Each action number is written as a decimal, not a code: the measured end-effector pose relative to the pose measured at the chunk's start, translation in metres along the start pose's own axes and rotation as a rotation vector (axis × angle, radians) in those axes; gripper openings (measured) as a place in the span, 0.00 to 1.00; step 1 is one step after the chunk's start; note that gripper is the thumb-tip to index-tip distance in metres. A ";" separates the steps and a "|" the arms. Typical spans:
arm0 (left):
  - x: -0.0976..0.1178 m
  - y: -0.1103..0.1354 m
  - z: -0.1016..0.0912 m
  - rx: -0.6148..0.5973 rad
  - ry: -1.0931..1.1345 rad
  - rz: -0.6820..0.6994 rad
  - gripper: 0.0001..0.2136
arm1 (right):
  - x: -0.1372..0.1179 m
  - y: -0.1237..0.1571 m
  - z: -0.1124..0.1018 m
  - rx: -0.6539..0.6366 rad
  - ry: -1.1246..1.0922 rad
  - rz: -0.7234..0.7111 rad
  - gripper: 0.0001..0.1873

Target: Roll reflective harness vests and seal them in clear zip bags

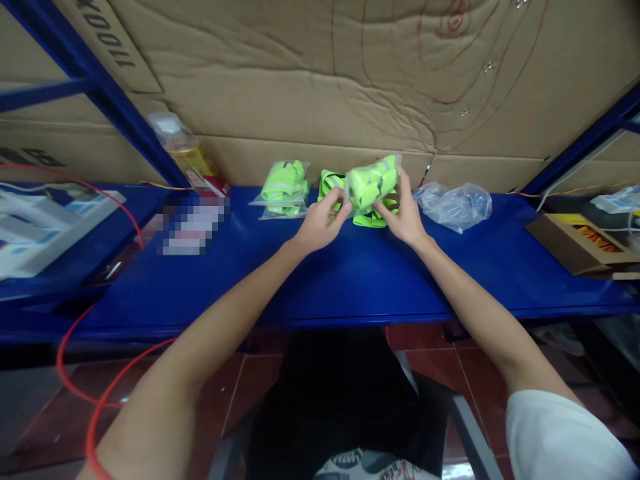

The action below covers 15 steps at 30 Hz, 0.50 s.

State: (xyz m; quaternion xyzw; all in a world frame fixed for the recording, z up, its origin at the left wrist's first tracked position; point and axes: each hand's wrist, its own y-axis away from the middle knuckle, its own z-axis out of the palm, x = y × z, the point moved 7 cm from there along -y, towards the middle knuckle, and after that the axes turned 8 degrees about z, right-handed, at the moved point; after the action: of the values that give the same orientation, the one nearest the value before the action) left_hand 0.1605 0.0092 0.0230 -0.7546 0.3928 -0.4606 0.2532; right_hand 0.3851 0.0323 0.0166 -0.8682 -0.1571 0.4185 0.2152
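A clear plastic bag with a folded neon-yellow reflective strap bundle is held up between both my hands, above the blue table. My left hand pinches its left end with thumb and fingers. At the other end my right hand grips the bag, its fingers partly behind it. Behind and below lie loose neon-yellow reflective straps, partly covered by the held bag and my hands. To the left, more bagged neon-yellow straps rest on the table. Crumpled clear plastic bags lie right of my right hand.
The blue table backs onto a cardboard wall. At the left stand a bottle and a blurred-out label. An open cardboard box sits at the right. A red hose loops at the lower left.
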 end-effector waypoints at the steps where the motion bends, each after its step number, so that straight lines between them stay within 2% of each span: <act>1: 0.008 0.001 0.004 -0.084 -0.098 0.041 0.16 | 0.004 -0.001 0.000 -0.003 0.019 -0.017 0.54; 4: 0.018 0.005 0.017 -0.272 -0.408 0.043 0.14 | 0.014 -0.002 -0.003 0.052 0.124 -0.042 0.53; 6: 0.015 0.006 0.018 -0.280 -0.497 -0.031 0.14 | 0.014 0.000 -0.009 0.166 0.177 -0.030 0.49; 8: 0.010 0.006 0.018 -0.242 -0.452 -0.090 0.13 | 0.001 0.005 -0.015 0.274 0.173 -0.035 0.38; 9: 0.008 0.006 0.017 -0.229 -0.403 -0.103 0.13 | -0.008 0.007 -0.016 0.286 0.147 -0.051 0.31; 10: 0.006 0.007 0.018 -0.225 -0.350 -0.108 0.12 | -0.018 0.009 -0.014 0.249 0.100 -0.068 0.24; 11: 0.004 0.008 0.018 -0.227 -0.303 -0.109 0.11 | -0.028 0.011 -0.009 0.151 0.046 -0.080 0.20; 13: 0.002 0.009 0.018 -0.234 -0.246 -0.108 0.09 | -0.047 0.018 0.011 -0.140 -0.008 -0.109 0.22; 15: 0.000 0.010 0.018 -0.218 -0.236 -0.111 0.07 | -0.057 0.025 0.022 -0.268 -0.010 -0.132 0.23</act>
State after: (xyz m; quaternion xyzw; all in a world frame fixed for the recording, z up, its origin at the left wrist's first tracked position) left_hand 0.1724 0.0037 0.0074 -0.8469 0.3660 -0.3367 0.1884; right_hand 0.3358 -0.0094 0.0296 -0.8749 -0.2693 0.3830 0.1238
